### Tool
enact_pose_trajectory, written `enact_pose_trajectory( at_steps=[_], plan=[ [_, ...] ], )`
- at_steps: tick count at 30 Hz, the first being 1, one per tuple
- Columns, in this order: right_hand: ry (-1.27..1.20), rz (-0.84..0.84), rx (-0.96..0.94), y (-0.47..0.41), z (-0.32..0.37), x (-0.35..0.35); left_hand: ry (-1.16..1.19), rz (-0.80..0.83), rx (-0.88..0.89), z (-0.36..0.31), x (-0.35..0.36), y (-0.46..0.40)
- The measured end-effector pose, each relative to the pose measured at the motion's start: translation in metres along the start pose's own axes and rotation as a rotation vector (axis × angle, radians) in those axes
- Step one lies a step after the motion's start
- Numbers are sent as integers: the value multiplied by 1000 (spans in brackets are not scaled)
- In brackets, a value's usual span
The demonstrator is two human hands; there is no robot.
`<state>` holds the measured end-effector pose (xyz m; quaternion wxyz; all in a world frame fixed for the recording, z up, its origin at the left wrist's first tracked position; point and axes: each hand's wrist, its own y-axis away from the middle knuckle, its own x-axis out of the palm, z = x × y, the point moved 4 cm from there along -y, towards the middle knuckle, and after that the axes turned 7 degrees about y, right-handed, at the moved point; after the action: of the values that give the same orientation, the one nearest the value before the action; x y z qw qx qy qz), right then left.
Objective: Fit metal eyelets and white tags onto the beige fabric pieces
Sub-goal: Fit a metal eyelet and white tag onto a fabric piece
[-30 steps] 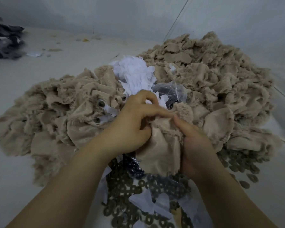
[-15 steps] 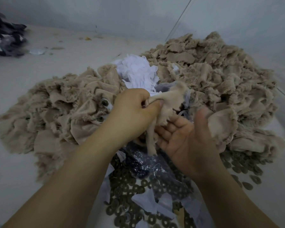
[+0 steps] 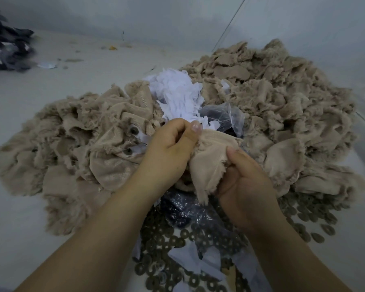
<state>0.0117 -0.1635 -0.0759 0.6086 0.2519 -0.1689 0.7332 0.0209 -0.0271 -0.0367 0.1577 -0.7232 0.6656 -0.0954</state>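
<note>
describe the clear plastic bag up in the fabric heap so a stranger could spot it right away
Start at the big beige fabric heap and find the white tags bunched at its middle. Just right of them, above the hands, lies the clear plastic bag: the only see-through, shiny thing there, with dark contents.

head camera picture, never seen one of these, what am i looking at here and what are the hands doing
There is no machine here. A person wears a wide-angle camera on the head, looking down at their own arms. The left hand and right hand both grip one beige fabric piece between them. Behind lie heaps of beige fabric, with a pile of white tags and a clear plastic bag in the middle. Two pieces on the left already carry metal eyelets. Loose metal rings are scattered close to the person, over more plastic and white tags. Dark cloth sits far left.
</note>
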Motion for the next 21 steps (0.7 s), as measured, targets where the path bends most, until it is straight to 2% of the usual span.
enact_pose_trajectory(
  at_steps=[3, 7, 12, 17, 21],
  plan=[
    [6, -2, -11, 1, 3, 0, 58, 58, -3, 8, 1, 5],
    [126, 38, -3, 2, -5, 6, 6, 78, 21, 14, 3, 6],
    [88, 0, 13, -1, -8, -1, -12, -76, 84, 15, 4, 9],
    [166, -66, -7, 0, -11, -7, -105, 64, 215, 8, 10, 19],
    [136, -53, -38, 1, -9, -5, -94, 46, 194, 10, 9, 19]
  ],
)
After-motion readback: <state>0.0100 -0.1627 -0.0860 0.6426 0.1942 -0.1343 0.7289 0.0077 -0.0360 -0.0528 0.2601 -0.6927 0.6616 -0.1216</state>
